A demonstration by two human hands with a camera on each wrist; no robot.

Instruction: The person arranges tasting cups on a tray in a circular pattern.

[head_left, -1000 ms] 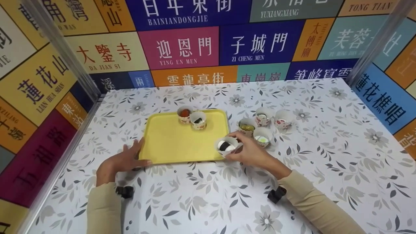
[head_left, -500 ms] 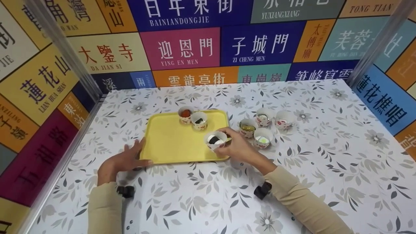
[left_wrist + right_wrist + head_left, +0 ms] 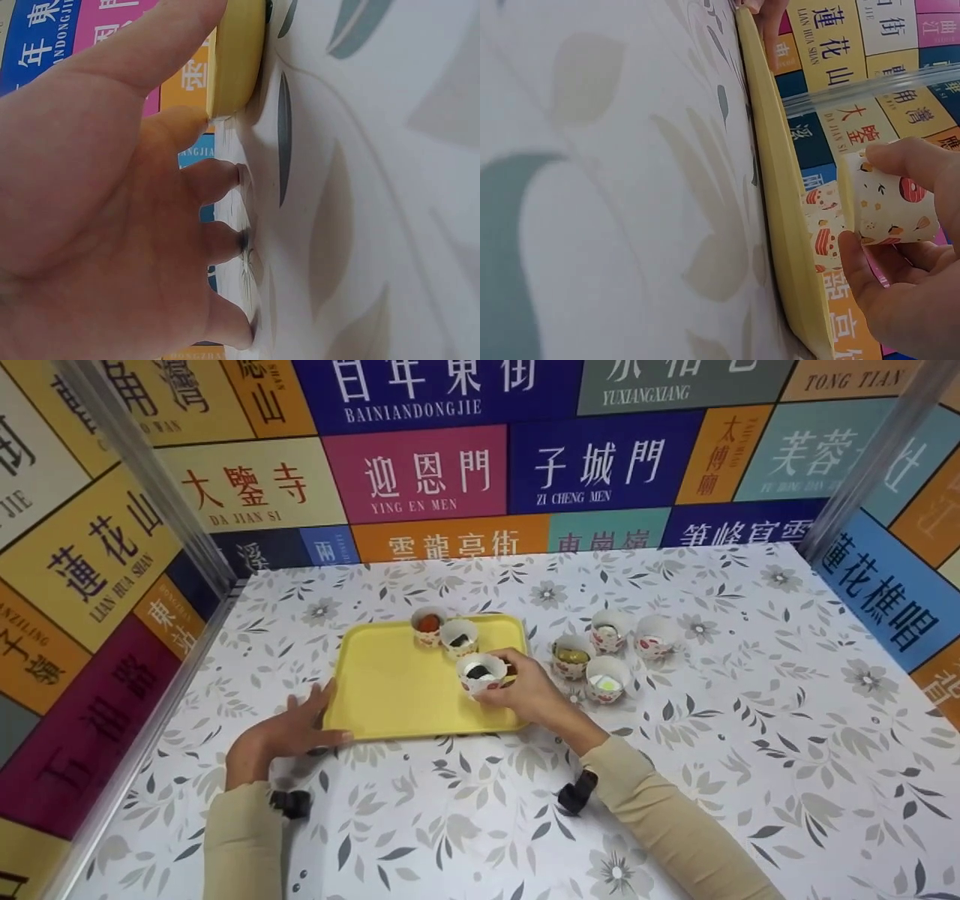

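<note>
My right hand [image 3: 529,691] grips a patterned paper cup [image 3: 480,684] by its side, between thumb and fingers. Inside that cup is something white with a black band. It is over the right part of a yellow tray [image 3: 394,682]; whether its base touches the tray I cannot tell. In the right wrist view the cup [image 3: 896,199] shows a printed wall. My left hand [image 3: 296,725] rests at the tray's left front corner, fingers spread and touching its edge. Two cups stand at the tray's back: one with orange-red food [image 3: 428,631], one with white-and-black food [image 3: 460,643].
Right of the tray, several more paper cups stand close together: one with yellowish-green food [image 3: 572,658], one with white and green [image 3: 606,684], and two behind [image 3: 607,634]. The table [image 3: 450,810] has a leaf-print cover. Printed panels [image 3: 420,472] wall the back and sides.
My right hand has carried the gripped cup leftward and slightly back, from the tray's right front edge to near the two cups standing on it. The left hand has stayed at the corner.
</note>
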